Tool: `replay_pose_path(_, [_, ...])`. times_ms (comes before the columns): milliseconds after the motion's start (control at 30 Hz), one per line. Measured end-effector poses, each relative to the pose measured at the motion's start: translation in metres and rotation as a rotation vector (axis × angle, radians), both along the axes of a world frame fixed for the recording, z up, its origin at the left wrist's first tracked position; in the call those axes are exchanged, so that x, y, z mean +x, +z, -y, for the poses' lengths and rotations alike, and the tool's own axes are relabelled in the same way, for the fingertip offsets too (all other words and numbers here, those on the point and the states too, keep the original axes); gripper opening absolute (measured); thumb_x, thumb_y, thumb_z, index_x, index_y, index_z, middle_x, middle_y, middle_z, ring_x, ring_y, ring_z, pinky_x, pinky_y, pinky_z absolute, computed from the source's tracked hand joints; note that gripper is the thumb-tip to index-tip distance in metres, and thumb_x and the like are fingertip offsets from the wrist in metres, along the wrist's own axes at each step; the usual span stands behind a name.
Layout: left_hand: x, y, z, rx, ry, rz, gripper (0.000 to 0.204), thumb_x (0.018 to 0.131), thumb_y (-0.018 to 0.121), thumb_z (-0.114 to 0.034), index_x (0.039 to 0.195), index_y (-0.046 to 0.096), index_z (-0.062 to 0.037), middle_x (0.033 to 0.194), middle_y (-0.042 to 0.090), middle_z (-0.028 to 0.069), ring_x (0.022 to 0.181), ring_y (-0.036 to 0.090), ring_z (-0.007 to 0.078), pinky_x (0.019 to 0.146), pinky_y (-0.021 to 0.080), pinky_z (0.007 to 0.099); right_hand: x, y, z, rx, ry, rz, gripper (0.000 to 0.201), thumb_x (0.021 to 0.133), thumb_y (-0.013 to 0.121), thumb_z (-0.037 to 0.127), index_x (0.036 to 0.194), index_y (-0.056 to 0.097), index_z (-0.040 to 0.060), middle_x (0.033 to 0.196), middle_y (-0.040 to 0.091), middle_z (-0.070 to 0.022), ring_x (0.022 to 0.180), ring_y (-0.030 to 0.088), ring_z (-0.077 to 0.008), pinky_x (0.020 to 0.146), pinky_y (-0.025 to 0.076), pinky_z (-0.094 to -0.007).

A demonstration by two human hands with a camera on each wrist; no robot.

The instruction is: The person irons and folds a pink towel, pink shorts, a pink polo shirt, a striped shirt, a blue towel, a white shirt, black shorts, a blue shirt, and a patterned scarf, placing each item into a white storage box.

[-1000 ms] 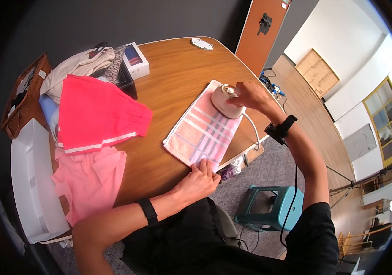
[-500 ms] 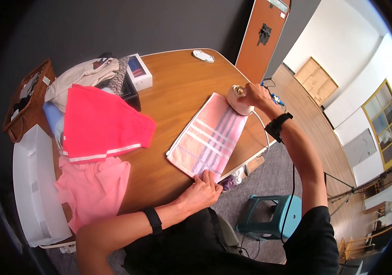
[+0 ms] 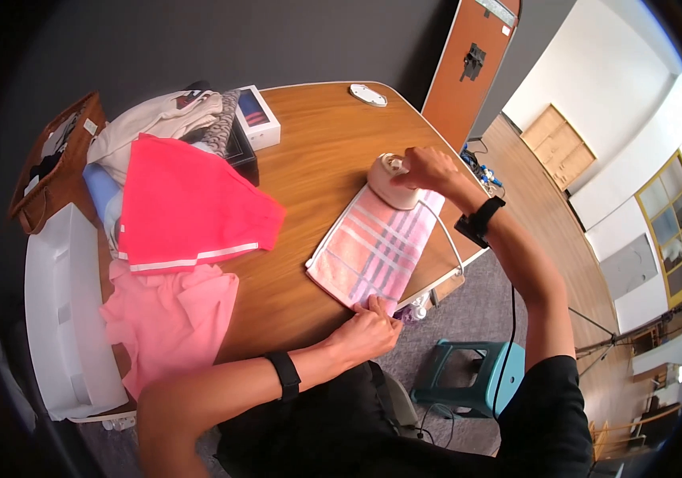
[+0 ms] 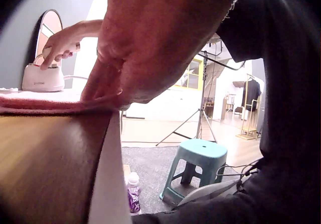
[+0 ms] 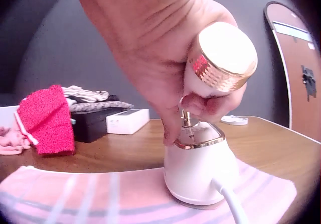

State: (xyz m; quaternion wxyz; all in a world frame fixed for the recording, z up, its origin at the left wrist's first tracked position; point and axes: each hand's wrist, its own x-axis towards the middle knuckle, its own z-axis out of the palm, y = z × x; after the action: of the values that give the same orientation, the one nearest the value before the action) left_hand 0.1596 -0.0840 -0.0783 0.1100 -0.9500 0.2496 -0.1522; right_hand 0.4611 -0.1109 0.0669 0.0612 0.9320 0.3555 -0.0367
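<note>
- My right fingers [image 5: 208,103] are wrapped round the white and gold handle of the iron [image 5: 200,174].
- My left fingers [image 3: 370,307] pinch the near corner of the towel [image 3: 381,255].
- The iron sits on the far end of the towel (pink, with stripes), and its white cord [image 3: 448,235] hangs past the tabletop [image 3: 301,203].
- Across from the towel lie a bright red cloth [image 3: 197,211] and a pale pink cloth [image 3: 178,319].
- A brown basket [image 3: 62,171] is by the clothes pile [image 3: 154,119].
</note>
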Motion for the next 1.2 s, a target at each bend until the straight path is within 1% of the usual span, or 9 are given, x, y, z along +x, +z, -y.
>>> replay_pose_path(100, [0.002, -0.007, -0.005, -0.039, -0.036, 0.138, 0.018, 0.089, 0.062, -0.018, 0.090, 0.063, 0.0001, 0.096, 0.069, 0.0299, 0.098, 0.070, 0.0381, 0.060, 0.061, 0.0385, 0.044, -0.008, 0.002, 0.029, -0.164, 0.008, 0.060, 0.071, 0.084, 0.054, 0.108, 0.078, 0.0070, 0.098, 0.078, -0.0162, 0.095, 0.076, -0.0340, 0.083, 0.059, -0.0443])
replay_pose_path(200, [0.001, -0.006, -0.006, -0.064, -0.041, 0.131, 0.017, 0.088, 0.062, -0.017, 0.090, 0.063, 0.0001, 0.089, 0.067, 0.0249, 0.092, 0.069, 0.0348, 0.058, 0.059, 0.0376, 0.070, -0.019, 0.014, 0.108, -0.179, 0.139, 0.049, 0.072, 0.085, 0.053, 0.082, 0.077, 0.0052, 0.071, 0.072, -0.0113, 0.057, 0.071, -0.0231, 0.056, 0.057, -0.0356])
replay_pose_path(333, [0.001, -0.005, -0.008, -0.121, -0.068, 0.194, 0.016, 0.086, 0.063, -0.016, 0.089, 0.062, -0.0002, 0.084, 0.064, 0.0202, 0.086, 0.066, 0.0309, 0.056, 0.058, 0.0359, 0.076, -0.018, 0.030, 0.127, -0.155, 0.259, 0.052, 0.072, 0.086, 0.050, 0.094, 0.077, 0.0035, 0.091, 0.076, -0.0164, 0.087, 0.076, -0.0322, 0.075, 0.060, -0.0432])
replay_pose_path(433, [0.001, 0.004, -0.006, -0.117, -0.053, 0.000, 0.017, 0.092, 0.059, -0.016, 0.094, 0.066, -0.0004, 0.099, 0.072, 0.0350, 0.099, 0.074, 0.0437, 0.062, 0.063, 0.0473, 0.065, -0.004, 0.046, 0.152, -0.155, 0.259, 0.055, 0.073, 0.084, 0.048, 0.106, 0.075, 0.0041, 0.102, 0.076, -0.0195, 0.098, 0.074, -0.0370, 0.082, 0.059, -0.0470])
replay_pose_path(567, [0.001, -0.002, -0.007, -0.178, -0.058, 0.012, 0.016, 0.092, 0.060, -0.017, 0.093, 0.064, -0.0006, 0.096, 0.071, 0.0294, 0.097, 0.072, 0.0411, 0.061, 0.063, 0.0451, 0.030, 0.018, 0.073, 0.296, -0.121, 0.249, 0.054, 0.075, 0.087, 0.043, 0.111, 0.073, 0.0047, 0.100, 0.076, -0.0208, 0.091, 0.075, -0.0392, 0.081, 0.060, -0.0478])
replay_pose_path(667, [-0.001, -0.001, -0.009, -0.131, -0.056, 0.134, 0.014, 0.086, 0.063, -0.015, 0.089, 0.060, -0.0013, 0.085, 0.062, 0.0177, 0.085, 0.065, 0.0282, 0.057, 0.057, 0.0325, -0.010, 0.023, 0.090, 0.204, -0.021, 0.160, 0.055, 0.076, 0.086, 0.045, 0.111, 0.073, 0.0059, 0.095, 0.076, -0.0210, 0.089, 0.074, -0.0391, 0.078, 0.059, -0.0483])
replay_pose_path(767, [0.000, 0.001, -0.009, -0.104, -0.055, 0.129, 0.015, 0.087, 0.063, -0.015, 0.090, 0.061, -0.0009, 0.088, 0.063, 0.0187, 0.087, 0.065, 0.0285, 0.058, 0.057, 0.0322, -0.034, 0.014, 0.102, 0.102, 0.106, 0.069, 0.058, 0.076, 0.084, 0.049, 0.112, 0.072, 0.0058, 0.094, 0.075, -0.0193, 0.091, 0.073, -0.0385, 0.078, 0.056, -0.0491])
replay_pose_path(1133, [0.001, 0.012, 0.004, -0.058, -0.004, -0.051, 0.015, 0.087, 0.062, -0.012, 0.093, 0.062, 0.0015, 0.094, 0.066, 0.0224, 0.091, 0.069, 0.0317, 0.064, 0.060, 0.0346, 0.072, -0.021, 0.169, 0.200, -0.207, 0.233, 0.051, 0.079, 0.081, 0.046, 0.109, 0.073, 0.0044, 0.097, 0.075, -0.0197, 0.091, 0.073, -0.0396, 0.079, 0.058, -0.0480])
replay_pose_path(1200, [0.005, 0.013, 0.015, 0.004, -0.027, 0.085, 0.014, 0.085, 0.063, -0.011, 0.088, 0.061, 0.0018, 0.079, 0.067, 0.0200, 0.079, 0.071, 0.0284, 0.055, 0.056, 0.0313, 0.062, -0.015, 0.183, 0.238, -0.249, 0.250, 0.052, 0.080, 0.080, 0.047, 0.110, 0.073, 0.0049, 0.097, 0.075, -0.0206, 0.092, 0.073, -0.0398, 0.079, 0.058, -0.0483])
